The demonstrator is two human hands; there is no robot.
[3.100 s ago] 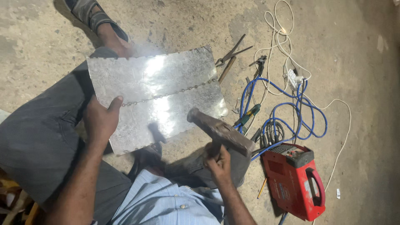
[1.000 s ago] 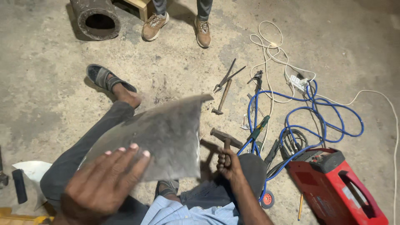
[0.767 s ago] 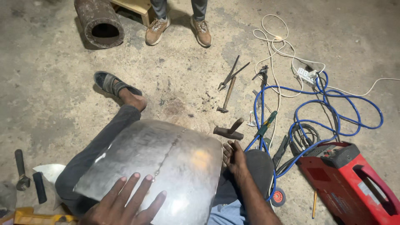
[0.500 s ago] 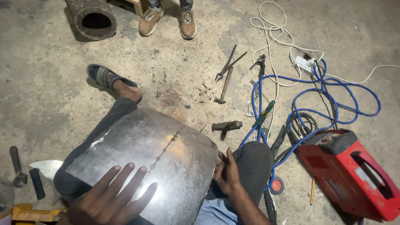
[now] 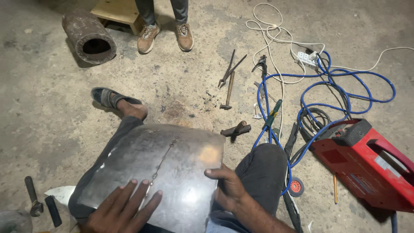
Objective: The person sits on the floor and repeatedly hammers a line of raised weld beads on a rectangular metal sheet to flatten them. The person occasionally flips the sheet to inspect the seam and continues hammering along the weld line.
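A shiny, curved metal sheet point(image 5: 181, 168) with a weld seam down its middle lies across my lap. My left hand point(image 5: 123, 209) rests flat on its near edge, fingers spread. My right hand point(image 5: 226, 187) grips the sheet's right edge, thumb on top. A hammer point(image 5: 235, 129) lies on the concrete floor just beyond the sheet, apart from both hands. My left leg stretches out to a sandalled foot point(image 5: 114, 100).
A red welding machine point(image 5: 364, 162) sits at right with blue cable point(image 5: 327, 92) and white cord point(image 5: 276, 32) looped about. Tongs and a small hammer point(image 5: 229, 80) lie ahead. A pipe section point(image 5: 89, 36), a wooden block and another person's shoes point(image 5: 166, 36) are at the back. Dark tools point(image 5: 36, 203) lie left.
The sheet has been turned over and laid across my lap. My right hand has put the hammer down on the floor and taken the sheet's edge. My left hand now lies flat on it.
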